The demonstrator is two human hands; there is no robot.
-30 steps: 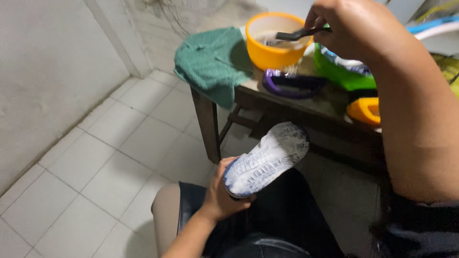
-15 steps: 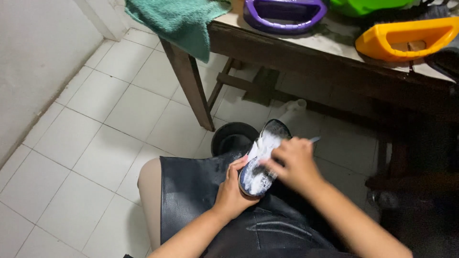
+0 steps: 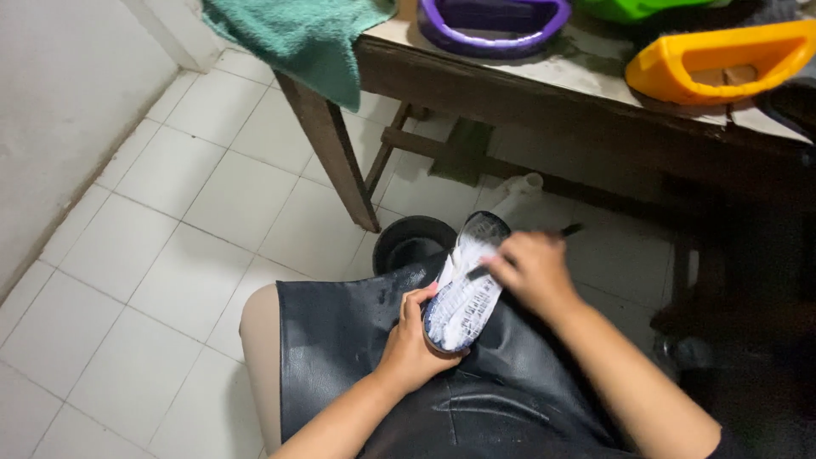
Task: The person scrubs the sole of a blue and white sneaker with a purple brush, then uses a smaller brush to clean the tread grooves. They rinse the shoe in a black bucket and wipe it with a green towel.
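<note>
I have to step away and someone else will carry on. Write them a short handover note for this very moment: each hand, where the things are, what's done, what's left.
Left hand: grips the lower end of the shoe, sole up, over the black apron on the lap.
Right hand: holds a dark brush against the sole.
Nearby: black bowl on the tiled floor just beyond the shoe; green towel, purple tub and orange tub on the wooden table.
Done: sole looks wet and sudsy.
Left: probably more scrubbing; the upper is hidden, so its state is unclear.
</note>
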